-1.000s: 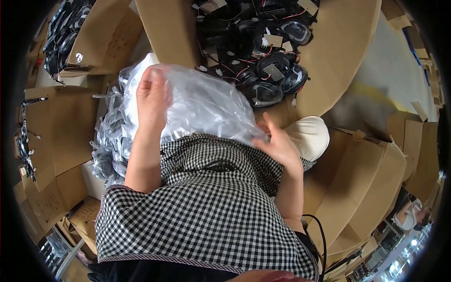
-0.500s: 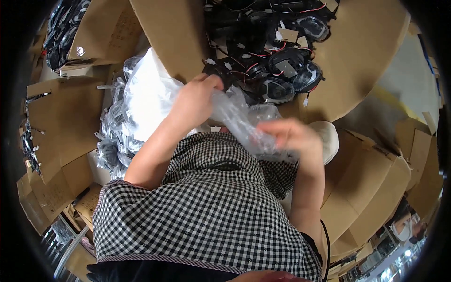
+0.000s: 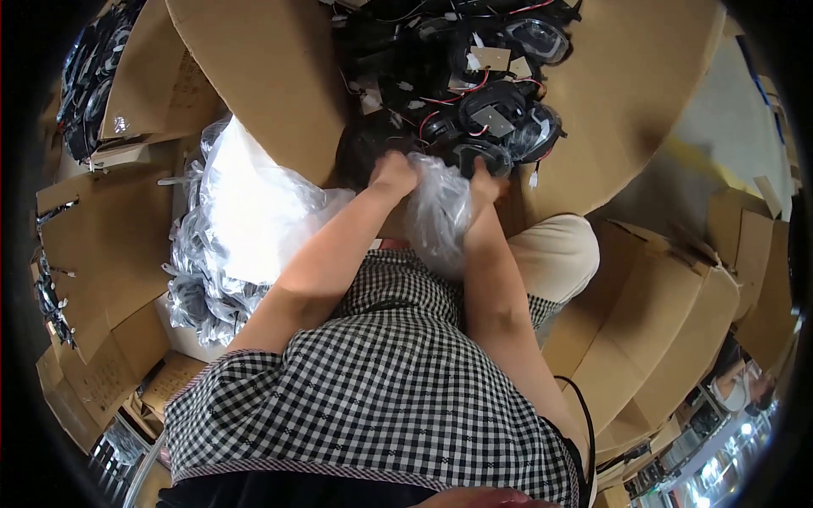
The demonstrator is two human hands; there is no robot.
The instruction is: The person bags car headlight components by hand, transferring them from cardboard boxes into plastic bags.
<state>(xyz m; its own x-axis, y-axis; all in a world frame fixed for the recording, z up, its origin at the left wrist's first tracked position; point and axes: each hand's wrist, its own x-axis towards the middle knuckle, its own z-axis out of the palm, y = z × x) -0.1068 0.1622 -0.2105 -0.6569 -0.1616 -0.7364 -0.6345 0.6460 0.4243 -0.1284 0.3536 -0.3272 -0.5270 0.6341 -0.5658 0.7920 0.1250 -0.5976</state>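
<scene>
A crumpled clear plastic bag (image 3: 438,216) hangs between my two hands, at the near side of a large open carton. My left hand (image 3: 395,174) is closed on the bag's upper left edge. At its upper right side my right hand (image 3: 485,188) grips it, the thumb uppermost and most fingers hidden. Just beyond my hands, black lamp units (image 3: 494,110) with clear lenses, thin red wires and white connectors lie heaped in the carton (image 3: 631,102). I cannot make out whether anything is inside the bag.
A pile of clear plastic bags (image 3: 254,207) lies to the left of my left forearm. More cartons stand around: one with black parts (image 3: 95,80) at the far left, an open one (image 3: 648,326) at the right. A person (image 3: 741,385) is at the far right edge.
Both hands have moved away from me to the carton's near side, and my right hand has come closer to my left. The bag, earlier stretched slantwise, now hangs bunched between them.
</scene>
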